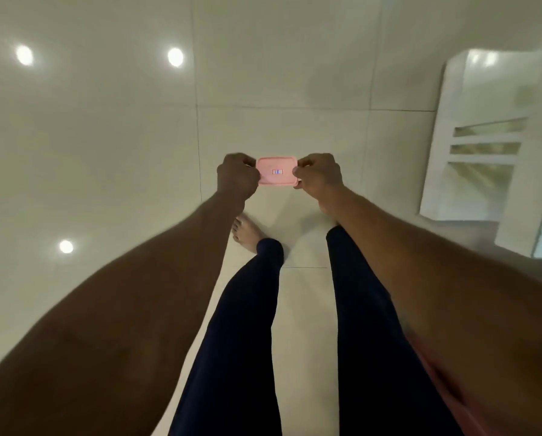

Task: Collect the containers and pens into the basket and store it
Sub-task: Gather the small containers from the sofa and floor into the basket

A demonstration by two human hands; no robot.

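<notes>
Gripping the pink container (277,172) at each end, left hand (236,177) and right hand (320,176) fingers closed on it; no basket visible, so collection appears unfinished

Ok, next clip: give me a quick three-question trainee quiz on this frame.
1. True or false: the pink container is held by one hand only.
2. Multiple choice: the basket is A) on the floor beside the feet, B) hanging from the left hand, C) not visible.
3. Fill in: the white shelf unit stands on the person's ____ side.

Key: 1. False; the right hand grips the other end. 2. C. 3. Right.
</notes>
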